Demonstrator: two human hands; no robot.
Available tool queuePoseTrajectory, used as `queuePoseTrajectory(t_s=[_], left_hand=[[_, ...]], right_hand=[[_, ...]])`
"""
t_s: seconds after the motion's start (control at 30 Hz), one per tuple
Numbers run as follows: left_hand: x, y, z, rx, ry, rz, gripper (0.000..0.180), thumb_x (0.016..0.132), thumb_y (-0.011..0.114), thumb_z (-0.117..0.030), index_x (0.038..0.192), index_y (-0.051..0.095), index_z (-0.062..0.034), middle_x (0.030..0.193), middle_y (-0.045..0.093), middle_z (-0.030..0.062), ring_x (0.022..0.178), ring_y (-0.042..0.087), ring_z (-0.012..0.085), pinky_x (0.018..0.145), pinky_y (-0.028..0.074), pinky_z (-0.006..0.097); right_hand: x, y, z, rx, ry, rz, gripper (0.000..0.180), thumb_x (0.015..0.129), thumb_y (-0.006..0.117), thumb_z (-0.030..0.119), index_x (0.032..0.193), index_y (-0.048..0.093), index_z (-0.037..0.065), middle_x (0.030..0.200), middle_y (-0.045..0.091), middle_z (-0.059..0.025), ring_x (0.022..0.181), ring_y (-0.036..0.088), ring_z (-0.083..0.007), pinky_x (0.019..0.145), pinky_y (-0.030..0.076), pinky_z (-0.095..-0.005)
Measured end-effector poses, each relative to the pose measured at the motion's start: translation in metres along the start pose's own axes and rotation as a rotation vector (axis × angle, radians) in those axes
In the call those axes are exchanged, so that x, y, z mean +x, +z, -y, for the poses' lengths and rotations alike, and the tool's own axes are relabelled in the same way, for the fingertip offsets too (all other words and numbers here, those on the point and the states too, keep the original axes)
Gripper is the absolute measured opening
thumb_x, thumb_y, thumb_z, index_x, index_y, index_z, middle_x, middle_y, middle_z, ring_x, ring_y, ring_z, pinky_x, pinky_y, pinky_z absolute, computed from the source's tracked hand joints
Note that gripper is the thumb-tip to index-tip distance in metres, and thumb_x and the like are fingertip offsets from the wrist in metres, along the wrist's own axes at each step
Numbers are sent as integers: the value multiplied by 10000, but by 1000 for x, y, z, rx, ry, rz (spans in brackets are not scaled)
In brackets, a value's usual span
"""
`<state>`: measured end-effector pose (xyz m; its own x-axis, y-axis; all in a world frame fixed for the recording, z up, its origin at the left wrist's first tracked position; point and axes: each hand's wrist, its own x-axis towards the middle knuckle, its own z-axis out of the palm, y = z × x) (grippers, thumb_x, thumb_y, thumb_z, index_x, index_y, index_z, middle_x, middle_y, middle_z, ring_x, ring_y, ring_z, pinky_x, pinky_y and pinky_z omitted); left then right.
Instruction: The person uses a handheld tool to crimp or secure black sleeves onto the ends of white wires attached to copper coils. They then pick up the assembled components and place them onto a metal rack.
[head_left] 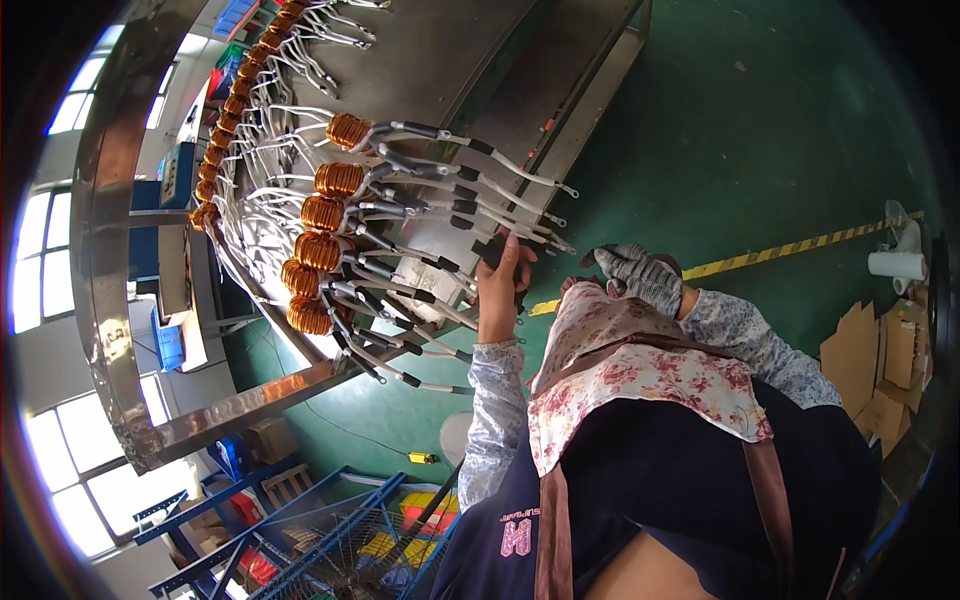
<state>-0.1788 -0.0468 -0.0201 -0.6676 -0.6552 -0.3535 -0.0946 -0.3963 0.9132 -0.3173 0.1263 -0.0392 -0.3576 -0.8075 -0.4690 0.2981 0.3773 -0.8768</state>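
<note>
Several copper-wound coils (340,180) sit in a row on the metal bench, their white leads running right toward me. Black sleeves (465,207) cover parts of the leads, and metal ring terminals (570,191) tip some of them. My bare left hand (500,275) is at the bench edge among the nearer lead ends, its fingers closed around a small black piece (488,248) whose kind I cannot make out. To its right, my right hand (640,275), in a grey glove, is held curled in front of the flowered apron (640,385). What it holds, if anything, is hidden.
A long line of more copper coils (222,130) runs along the bench's far left side. The metal frame (250,405) borders the bench. Yellow-black floor tape (760,258), cardboard (855,350) and a white roll (897,265) lie right. A wire-guarded fan (345,560) stands lower left.
</note>
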Motion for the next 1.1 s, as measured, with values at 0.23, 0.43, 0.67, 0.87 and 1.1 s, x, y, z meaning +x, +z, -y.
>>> queuePoseTrajectory(t_s=[0.23, 0.43, 0.67, 0.87, 1.1], left_hand=[[9, 1, -6, 3, -17, 14, 219, 913, 557, -258, 926, 598, -43, 678, 550, -7, 447, 363, 44, 397, 212, 200], [5, 6, -10, -58, -28, 9, 224, 894, 587, -240, 935, 599, -20, 669, 548, -4, 454, 370, 51, 403, 215, 200], [7, 3, -10, -41, -41, -15, 200, 889, 594, -227, 901, 603, -28, 653, 542, -8, 442, 350, 45, 405, 207, 200], [4, 8, -14, -46, -41, -15, 185, 893, 586, -211, 908, 589, -27, 613, 497, -27, 425, 318, 35, 399, 190, 198], [-4, 6, -20, -58, -10, -1, 213, 887, 593, -209, 871, 591, 3, 597, 461, -23, 444, 346, 56, 411, 208, 210]], right_hand=[[-6, 4, 23, 149, -41, 97, 246, 917, 533, 255, 968, 677, 63, 627, 505, 66, 552, 427, -31, 514, 375, -192], [-10, 6, 15, 151, -18, 112, 235, 909, 545, 242, 955, 686, 59, 637, 487, 74, 551, 409, -28, 515, 359, -180], [-17, 15, 24, 575, 159, 183, 238, 931, 501, 202, 1020, 618, 15, 858, 613, -13, 613, 474, -41, 578, 417, -177], [5, 30, 20, 873, 223, 119, 247, 907, 558, 203, 1016, 599, -14, 819, 589, -34, 591, 492, -56, 551, 437, -194], [2, 24, 27, 740, 176, 257, 237, 900, 574, 200, 1046, 605, 17, 916, 646, -54, 566, 511, -38, 515, 439, -170]])
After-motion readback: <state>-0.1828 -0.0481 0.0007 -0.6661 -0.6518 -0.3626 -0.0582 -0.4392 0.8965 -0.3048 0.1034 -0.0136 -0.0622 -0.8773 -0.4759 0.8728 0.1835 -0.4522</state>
